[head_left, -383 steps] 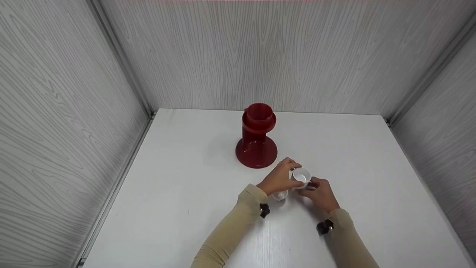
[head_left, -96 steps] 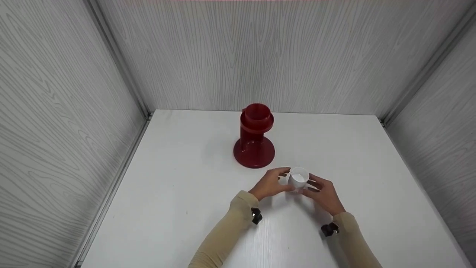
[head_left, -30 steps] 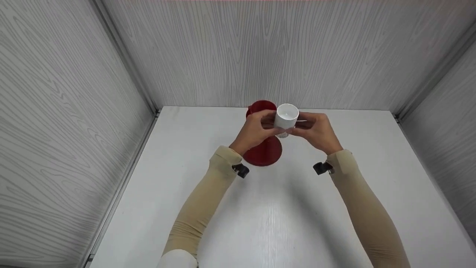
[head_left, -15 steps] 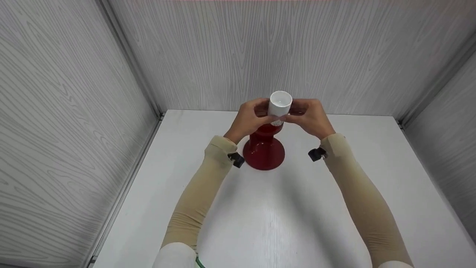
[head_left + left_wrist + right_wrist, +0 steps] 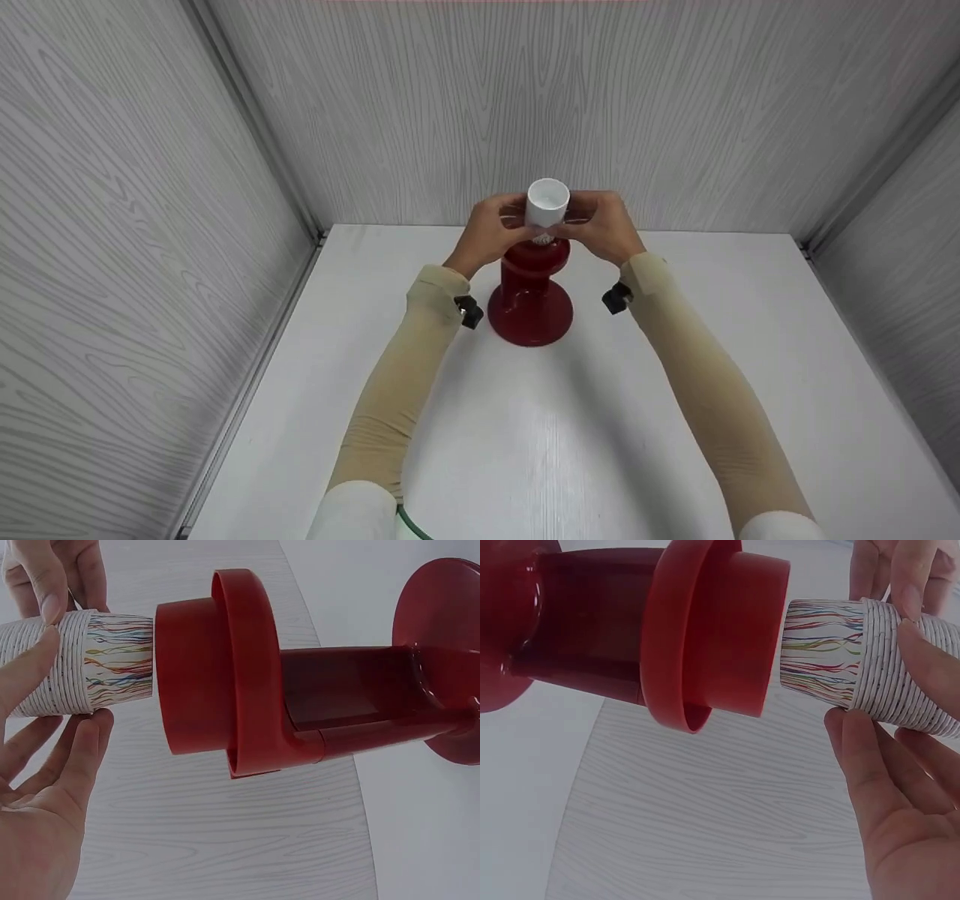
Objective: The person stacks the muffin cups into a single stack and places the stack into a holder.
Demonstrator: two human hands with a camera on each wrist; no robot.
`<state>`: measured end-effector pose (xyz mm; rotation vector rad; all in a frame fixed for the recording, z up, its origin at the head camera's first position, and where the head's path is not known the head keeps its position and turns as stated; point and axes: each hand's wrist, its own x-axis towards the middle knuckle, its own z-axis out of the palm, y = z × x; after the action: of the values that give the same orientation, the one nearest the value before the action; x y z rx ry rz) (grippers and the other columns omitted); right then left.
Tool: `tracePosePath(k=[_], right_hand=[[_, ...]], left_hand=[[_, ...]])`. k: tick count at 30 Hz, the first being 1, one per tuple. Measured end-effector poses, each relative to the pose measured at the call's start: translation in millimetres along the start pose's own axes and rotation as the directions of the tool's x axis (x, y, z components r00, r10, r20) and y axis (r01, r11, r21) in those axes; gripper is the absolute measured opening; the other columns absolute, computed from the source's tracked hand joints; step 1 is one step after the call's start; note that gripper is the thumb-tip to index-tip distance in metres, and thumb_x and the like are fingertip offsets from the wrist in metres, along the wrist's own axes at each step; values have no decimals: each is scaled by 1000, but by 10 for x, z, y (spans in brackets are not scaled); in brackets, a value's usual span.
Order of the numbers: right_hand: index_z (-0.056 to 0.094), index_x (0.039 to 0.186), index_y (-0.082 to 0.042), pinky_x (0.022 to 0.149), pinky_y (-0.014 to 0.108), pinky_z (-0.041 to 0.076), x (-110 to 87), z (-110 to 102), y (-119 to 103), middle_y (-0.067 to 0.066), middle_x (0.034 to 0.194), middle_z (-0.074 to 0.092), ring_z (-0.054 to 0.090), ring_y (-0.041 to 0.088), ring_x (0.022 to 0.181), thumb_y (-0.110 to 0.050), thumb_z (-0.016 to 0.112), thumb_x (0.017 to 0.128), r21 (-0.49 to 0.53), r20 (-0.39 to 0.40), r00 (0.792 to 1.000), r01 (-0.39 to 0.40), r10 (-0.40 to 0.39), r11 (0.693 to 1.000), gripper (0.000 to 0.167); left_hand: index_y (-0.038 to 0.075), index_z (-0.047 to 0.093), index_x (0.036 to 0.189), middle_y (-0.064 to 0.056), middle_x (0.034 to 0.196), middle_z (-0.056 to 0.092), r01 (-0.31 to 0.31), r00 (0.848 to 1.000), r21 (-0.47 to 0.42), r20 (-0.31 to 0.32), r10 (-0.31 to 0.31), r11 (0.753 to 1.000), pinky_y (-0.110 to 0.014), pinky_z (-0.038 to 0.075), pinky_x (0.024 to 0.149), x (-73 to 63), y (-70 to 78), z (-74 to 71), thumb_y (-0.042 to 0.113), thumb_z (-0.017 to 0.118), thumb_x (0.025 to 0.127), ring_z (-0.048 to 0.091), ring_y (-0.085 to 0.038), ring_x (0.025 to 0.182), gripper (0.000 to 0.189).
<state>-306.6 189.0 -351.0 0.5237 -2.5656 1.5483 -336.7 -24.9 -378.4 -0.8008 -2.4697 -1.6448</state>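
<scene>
A stack of nested paper cups (image 5: pixel 547 216), white with thin coloured wavy lines on the lowest one, is held between both hands. My left hand (image 5: pixel 486 231) grips it from the left, and my right hand (image 5: pixel 606 226) grips it from the right. Directly below stands a red plastic holder (image 5: pixel 529 313) with a round base and a short open tube on top. In the left wrist view the lowest cup's base (image 5: pixel 120 660) is right at the tube's rim (image 5: pixel 187 675). The right wrist view shows the same closeness; contact cannot be told.
A white tabletop (image 5: pixel 495 450) lies under the holder. Grey wood-grain panels enclose it at the back (image 5: pixel 525 97) and both sides. Small black devices (image 5: pixel 469 311) sit on both wrists. A green cord (image 5: pixel 412 523) shows near the left elbow.
Earlier, both hands handled separate cups low on the table, then a stack. Since then they have lifted the stack forward and left, from beside the red holder to just above its tube.
</scene>
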Motion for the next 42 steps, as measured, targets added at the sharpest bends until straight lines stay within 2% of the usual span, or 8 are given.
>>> tracePosePath(k=[4, 10, 19, 25, 33, 42], right_hand=[[68, 135, -7, 103, 42, 58, 40, 62, 128, 14, 130, 73, 72, 31, 117, -3, 82, 86, -1, 2, 1000, 7, -7, 1000, 51], [63, 141, -15, 104, 43, 57, 42, 126, 206, 10, 135, 71, 71, 28, 118, -6, 82, 87, -49, 13, 1000, -16, 17, 999, 59], [58, 146, -17, 105, 46, 56, 6, 193, 177, 11, 139, 68, 70, 30, 120, -6, 81, 88, -124, 32, 999, -33, 37, 992, 63], [53, 149, -23, 105, 45, 57, -10, 236, 125, 7, 144, 62, 66, 30, 126, -7, 79, 91, -119, 48, 998, -39, 45, 992, 65], [50, 151, -21, 110, 46, 53, -23, 247, 141, 5, 146, 60, 58, 25, 135, -10, 71, 96, -112, 98, 995, 25, -14, 993, 60], [47, 152, -16, 108, 45, 55, -54, 324, 130, 10, 146, 58, 60, 31, 134, -10, 70, 97, -150, 105, 994, 17, -1, 989, 60]], left_hand=[[7, 60, 142, -11, 138, 66, 19, 1000, 43, 19, -20, 999, -30, 54, 107, -1, -69, 11, 23, 79, 93, 65, -23, 128, 56], [9, 61, 142, -9, 138, 67, 35, 998, 62, 45, -38, 997, -30, 53, 110, -34, -153, 24, 21, 78, 94, 64, -21, 129, 53], [11, 61, 142, -7, 142, 65, 65, 996, 60, 64, -69, 996, -29, 52, 109, -77, -205, 15, 26, 82, 90, 64, -20, 129, 58], [10, 61, 142, -7, 141, 66, 61, 996, 76, 59, -66, 995, -31, 53, 108, -97, -213, -2, 25, 82, 90, 66, -20, 126, 58], [9, 61, 142, -8, 140, 66, 59, 996, 97, 63, -66, 994, -31, 54, 107, -100, -233, -5, 27, 82, 90, 66, -21, 125, 58], [5, 64, 136, -12, 135, 65, 52, 996, 143, 71, -63, 988, -33, 53, 109, -146, -226, -10, 17, 79, 92, 64, -25, 126, 48]])
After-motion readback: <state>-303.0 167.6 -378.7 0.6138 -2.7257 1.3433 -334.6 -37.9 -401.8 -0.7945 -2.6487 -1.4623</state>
